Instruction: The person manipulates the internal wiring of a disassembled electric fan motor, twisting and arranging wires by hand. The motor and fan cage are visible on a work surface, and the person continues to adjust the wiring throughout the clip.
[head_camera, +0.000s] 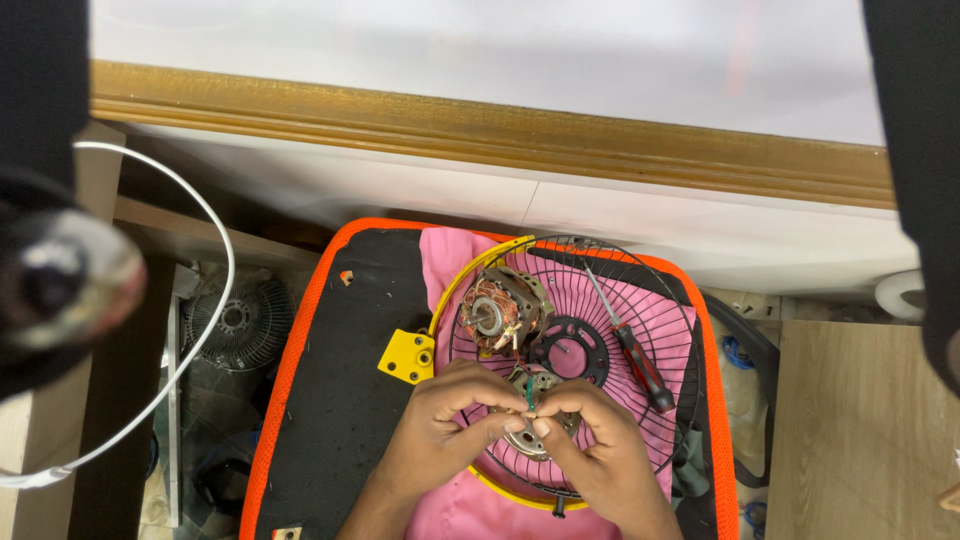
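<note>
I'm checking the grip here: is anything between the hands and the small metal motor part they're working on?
Nothing visible is. The left hand and right hand already pinch the small metal motor part and its thin wires, over the black wire fan guard. The copper-wound motor and red-handled screwdriver lie beyond, apart from the fingers.

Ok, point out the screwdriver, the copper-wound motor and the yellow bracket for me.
screwdriver (640, 366): head view, on its red handle.
copper-wound motor (490, 315): head view, on the round hub at its middle.
yellow bracket (405, 356): head view, on its flat square plate.
</note>
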